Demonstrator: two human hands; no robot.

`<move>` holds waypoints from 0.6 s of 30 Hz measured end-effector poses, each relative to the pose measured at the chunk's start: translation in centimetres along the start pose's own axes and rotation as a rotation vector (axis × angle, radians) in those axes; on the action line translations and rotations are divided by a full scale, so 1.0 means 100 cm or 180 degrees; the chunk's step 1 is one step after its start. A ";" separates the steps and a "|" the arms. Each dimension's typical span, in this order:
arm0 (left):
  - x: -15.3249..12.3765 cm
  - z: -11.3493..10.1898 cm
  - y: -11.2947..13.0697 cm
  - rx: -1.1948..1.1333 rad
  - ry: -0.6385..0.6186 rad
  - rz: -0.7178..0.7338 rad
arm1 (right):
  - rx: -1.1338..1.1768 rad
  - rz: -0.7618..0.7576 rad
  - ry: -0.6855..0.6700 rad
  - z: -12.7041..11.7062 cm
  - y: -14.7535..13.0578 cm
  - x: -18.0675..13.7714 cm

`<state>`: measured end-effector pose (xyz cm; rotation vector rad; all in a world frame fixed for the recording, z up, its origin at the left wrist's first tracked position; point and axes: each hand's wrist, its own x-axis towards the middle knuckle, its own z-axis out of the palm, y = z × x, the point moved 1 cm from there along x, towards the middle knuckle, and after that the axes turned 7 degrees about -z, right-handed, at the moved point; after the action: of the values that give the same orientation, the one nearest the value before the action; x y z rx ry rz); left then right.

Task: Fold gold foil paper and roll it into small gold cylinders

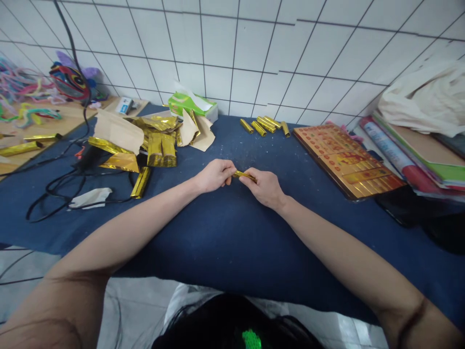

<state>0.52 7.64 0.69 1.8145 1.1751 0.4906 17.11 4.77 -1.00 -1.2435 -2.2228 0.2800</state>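
Note:
Between my two hands, just above the dark blue cloth (225,232), is a thin roll of gold foil paper (239,174). My left hand (216,175) is closed on its left end, with thumb and fingers pinched together. The fingers of my right hand (264,186) are closed on the other end, so only a short stretch of gold shows. Beyond my hands lie several finished-looking gold foil rolls (266,125) near the wall. Left of my left hand are stacked gold foil sheets (162,149) and another gold roll (141,182).
Brown paper pieces (119,132) and a green tissue pack (189,103) sit at the back left. A black cable (47,198) coils beside a white scrap (92,198). On the right are a gold printed pack (348,160), stacked books (425,155) and a white bag (428,99).

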 end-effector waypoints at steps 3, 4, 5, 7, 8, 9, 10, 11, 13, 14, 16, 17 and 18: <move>-0.005 0.003 0.005 0.0537 0.0145 0.0306 | -0.0175 -0.0146 -0.0169 0.000 -0.003 -0.001; -0.007 0.004 0.007 0.0678 0.0150 0.0409 | -0.0216 -0.0205 -0.0199 0.000 -0.004 -0.001; -0.008 0.004 0.008 0.0813 0.0145 0.0494 | -0.0238 -0.0256 -0.0206 0.000 -0.004 -0.001; -0.010 0.003 0.009 0.1063 0.0136 0.0625 | -0.0227 -0.0283 -0.0179 0.001 -0.004 -0.001; -0.010 0.001 0.009 0.1157 0.0161 0.0676 | -0.0198 -0.0253 -0.0159 0.001 -0.003 -0.001; -0.009 -0.002 0.008 0.1204 0.0222 0.0712 | -0.0149 -0.0194 -0.0144 0.000 -0.003 -0.001; -0.008 -0.005 0.007 0.1201 0.0299 0.0733 | -0.0077 -0.0114 -0.0137 0.000 -0.002 0.000; -0.006 -0.009 0.005 0.1159 0.0384 0.0729 | 0.0006 -0.0023 -0.0125 -0.001 -0.002 0.000; -0.002 -0.014 0.001 0.1024 0.0456 0.0671 | 0.0153 0.0110 -0.0103 -0.004 -0.003 0.001; 0.000 -0.016 -0.001 0.0952 0.0445 0.0640 | 0.0198 0.0129 -0.0091 -0.005 -0.003 0.002; 0.002 -0.017 -0.004 0.0815 0.0380 0.0600 | 0.0222 0.0101 -0.0071 -0.007 -0.004 0.002; 0.003 -0.018 -0.004 0.0743 0.0338 0.0576 | 0.0213 0.0083 -0.0064 -0.007 -0.004 0.002; 0.003 -0.018 -0.004 0.0666 0.0278 0.0536 | 0.0196 0.0067 -0.0061 -0.007 -0.004 0.002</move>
<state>-0.87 8.79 1.25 2.1024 1.1736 0.5653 17.16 4.68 -0.20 -1.2370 -2.2016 0.3672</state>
